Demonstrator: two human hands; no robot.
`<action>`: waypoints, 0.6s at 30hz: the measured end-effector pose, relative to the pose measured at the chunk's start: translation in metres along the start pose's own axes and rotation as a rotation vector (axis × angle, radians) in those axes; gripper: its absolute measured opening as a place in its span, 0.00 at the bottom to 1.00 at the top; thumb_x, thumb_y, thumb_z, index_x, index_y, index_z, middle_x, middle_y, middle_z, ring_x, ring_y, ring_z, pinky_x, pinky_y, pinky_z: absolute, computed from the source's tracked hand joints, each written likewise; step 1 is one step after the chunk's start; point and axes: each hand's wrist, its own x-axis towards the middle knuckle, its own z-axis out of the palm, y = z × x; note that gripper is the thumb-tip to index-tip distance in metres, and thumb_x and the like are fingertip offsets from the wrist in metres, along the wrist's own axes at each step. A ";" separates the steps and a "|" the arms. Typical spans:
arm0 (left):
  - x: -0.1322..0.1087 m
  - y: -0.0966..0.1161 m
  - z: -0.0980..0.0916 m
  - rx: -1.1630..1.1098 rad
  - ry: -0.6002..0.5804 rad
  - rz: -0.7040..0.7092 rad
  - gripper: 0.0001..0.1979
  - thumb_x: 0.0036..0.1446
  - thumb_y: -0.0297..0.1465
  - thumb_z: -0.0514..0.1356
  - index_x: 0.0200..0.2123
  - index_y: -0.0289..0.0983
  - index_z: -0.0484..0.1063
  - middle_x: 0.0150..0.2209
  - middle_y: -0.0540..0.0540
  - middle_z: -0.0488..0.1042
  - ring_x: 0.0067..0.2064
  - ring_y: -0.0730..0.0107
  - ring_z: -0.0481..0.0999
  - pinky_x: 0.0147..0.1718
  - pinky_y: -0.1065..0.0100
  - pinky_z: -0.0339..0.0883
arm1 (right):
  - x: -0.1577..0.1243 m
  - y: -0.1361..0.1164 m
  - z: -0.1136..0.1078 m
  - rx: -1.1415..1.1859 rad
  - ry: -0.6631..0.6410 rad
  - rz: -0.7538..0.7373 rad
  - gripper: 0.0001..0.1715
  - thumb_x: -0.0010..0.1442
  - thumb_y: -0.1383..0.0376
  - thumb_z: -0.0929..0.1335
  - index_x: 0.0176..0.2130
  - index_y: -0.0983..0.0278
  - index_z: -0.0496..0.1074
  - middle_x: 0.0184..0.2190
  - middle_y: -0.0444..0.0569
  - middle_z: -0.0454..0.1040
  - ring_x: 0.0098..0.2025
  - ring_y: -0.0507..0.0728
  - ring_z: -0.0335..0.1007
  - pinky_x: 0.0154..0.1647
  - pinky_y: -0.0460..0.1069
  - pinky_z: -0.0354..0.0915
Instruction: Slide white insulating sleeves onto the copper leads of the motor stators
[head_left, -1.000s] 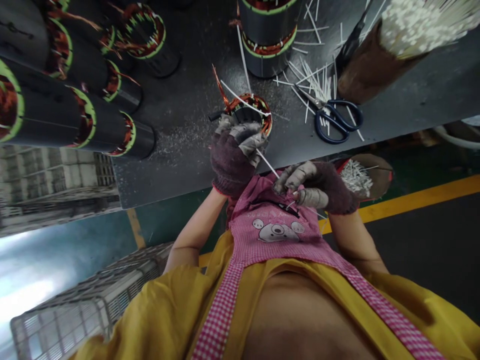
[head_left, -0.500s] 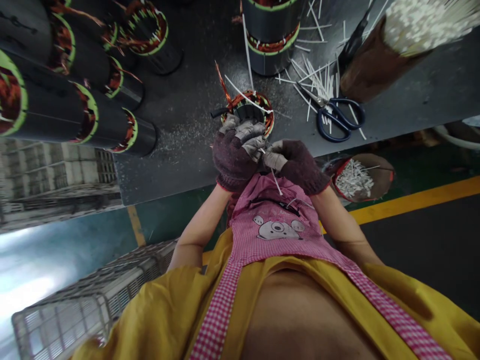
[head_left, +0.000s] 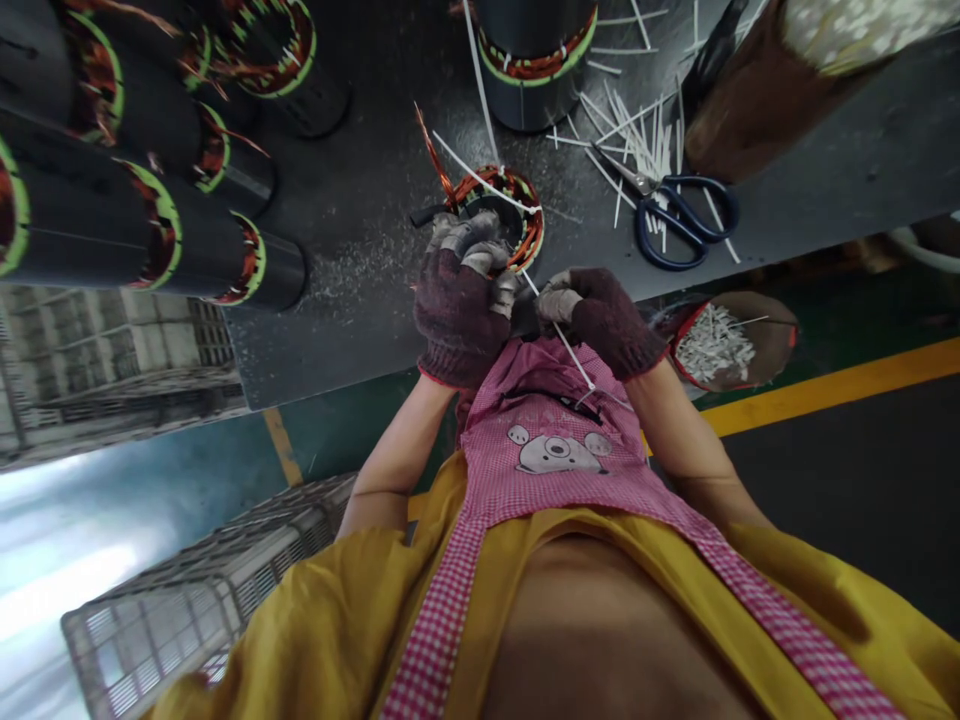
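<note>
A motor stator [head_left: 517, 215] with copper windings and a green rim stands on the dark workbench, and a black sleeved lead and a loose copper wire stick out from it. My left hand [head_left: 461, 305], in a maroon knit glove with grey-coated fingers, grips the stator's near side. A thin white cable tie [head_left: 571, 355] runs from the stator down past my right hand [head_left: 596, 315], whose fingers pinch it close to the winding. Further white ties lie across the stator's top. The gloves hide the stator's near part.
Several black stators [head_left: 150, 215] lie on their sides at the bench's left, and another [head_left: 532, 70] stands behind my hands. Blue-handled scissors [head_left: 675, 225] lie among white tie offcuts. A brown sack [head_left: 750, 110] of white pieces stands at back right; a red-rimmed bowl [head_left: 776, 335] sits below the bench edge.
My right hand has moved up from near my chest to beside the stator, with the tie still between its fingers. My left hand stays on the stator, and the view has shifted slightly.
</note>
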 end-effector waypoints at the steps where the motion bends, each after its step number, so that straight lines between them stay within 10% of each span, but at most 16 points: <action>1: 0.001 -0.001 0.000 -0.012 -0.016 -0.012 0.12 0.75 0.41 0.59 0.56 0.45 0.72 0.71 0.45 0.75 0.78 0.52 0.66 0.84 0.37 0.51 | 0.003 -0.001 0.001 -0.006 0.011 0.007 0.16 0.57 0.54 0.75 0.26 0.61 0.74 0.22 0.46 0.71 0.25 0.54 0.63 0.27 0.52 0.61; 18: 0.012 -0.005 -0.001 -0.118 -0.029 0.023 0.17 0.70 0.51 0.66 0.49 0.45 0.75 0.53 0.44 0.83 0.68 0.46 0.75 0.82 0.33 0.47 | 0.009 -0.005 0.003 -0.413 0.049 -0.199 0.12 0.65 0.59 0.70 0.33 0.62 0.78 0.31 0.50 0.80 0.37 0.59 0.76 0.40 0.53 0.70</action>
